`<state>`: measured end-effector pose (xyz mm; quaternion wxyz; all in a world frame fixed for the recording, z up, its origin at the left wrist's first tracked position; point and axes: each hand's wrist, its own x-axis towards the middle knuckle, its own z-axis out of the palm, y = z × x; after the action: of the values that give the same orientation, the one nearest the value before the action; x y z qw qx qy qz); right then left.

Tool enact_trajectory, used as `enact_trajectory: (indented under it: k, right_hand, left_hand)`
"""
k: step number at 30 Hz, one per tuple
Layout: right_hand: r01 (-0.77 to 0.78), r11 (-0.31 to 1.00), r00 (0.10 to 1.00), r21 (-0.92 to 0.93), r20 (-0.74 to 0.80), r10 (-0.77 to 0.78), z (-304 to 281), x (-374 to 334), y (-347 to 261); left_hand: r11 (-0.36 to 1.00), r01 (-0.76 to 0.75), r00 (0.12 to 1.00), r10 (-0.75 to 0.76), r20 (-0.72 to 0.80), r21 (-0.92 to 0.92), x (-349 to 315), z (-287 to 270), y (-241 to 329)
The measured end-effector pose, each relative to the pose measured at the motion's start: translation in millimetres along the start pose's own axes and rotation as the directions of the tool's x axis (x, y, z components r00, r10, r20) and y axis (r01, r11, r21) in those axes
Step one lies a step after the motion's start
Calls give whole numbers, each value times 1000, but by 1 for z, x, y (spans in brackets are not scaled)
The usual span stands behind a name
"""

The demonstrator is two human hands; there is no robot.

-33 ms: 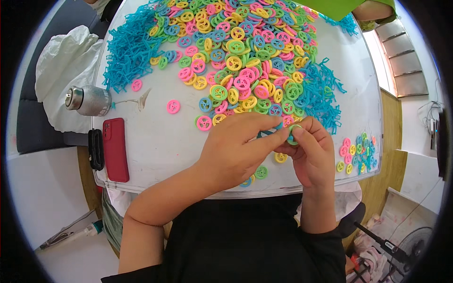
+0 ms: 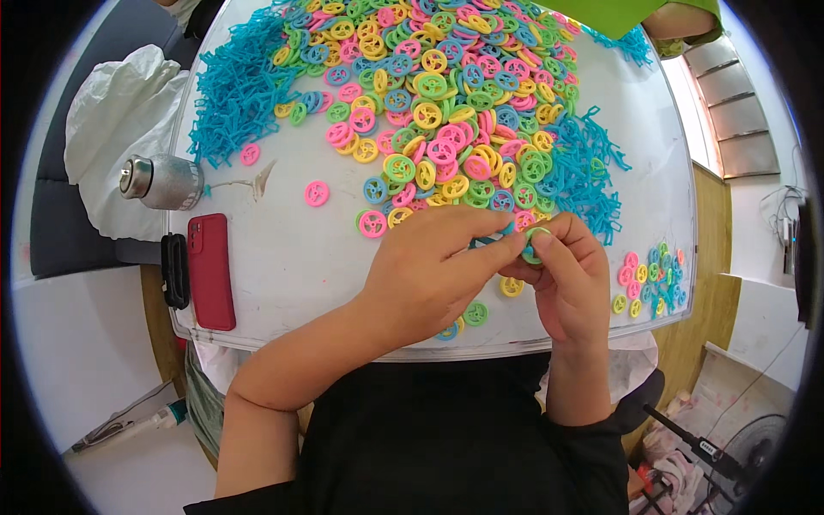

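Observation:
Close to the table's front edge, my two hands meet. My left hand (image 2: 427, 268) is closed, with a blue plastic piece (image 2: 486, 244) pinched between thumb and fingers; most of the piece is hidden. A small green plastic wheel (image 2: 536, 233) is held upright between the thumb and fingers of my right hand (image 2: 570, 279). The blue piece's end appears to meet the wheel's middle; whether it passes through I cannot tell. Below my hands lie a yellow wheel (image 2: 511, 287) and a green wheel (image 2: 475, 313). Just beyond them rises a heap of coloured wheels (image 2: 442, 129).
Blue plastic pieces lie piled at the left (image 2: 240, 94) and right (image 2: 588, 172) of the heap. A small mixed group of parts (image 2: 657, 279) sits at the right edge. A red phone (image 2: 211, 273), a black case (image 2: 175, 271) and a silver flask (image 2: 163, 182) stand left. Someone in green (image 2: 601, 13) is opposite.

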<state>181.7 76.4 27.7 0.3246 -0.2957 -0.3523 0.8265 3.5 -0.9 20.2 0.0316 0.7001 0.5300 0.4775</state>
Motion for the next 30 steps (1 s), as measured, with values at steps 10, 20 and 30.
enact_trajectory:
  k: [10, 20, 30]
  right_hand:
    - [237, 814, 963, -531, 20, -267, 7, -11, 5]
    - [489, 237, 869, -839, 449, -207, -6, -12, -24]
    - [-33, 930, 998, -367, -56, 13, -9, -15, -8]
  left_hand:
    - [958, 235, 969, -218, 114, -166, 0, -5, 3]
    - [936, 286, 949, -247, 197, -204, -5, -5, 3]
    - [967, 221, 969, -203, 142, -127, 4, -6, 11]
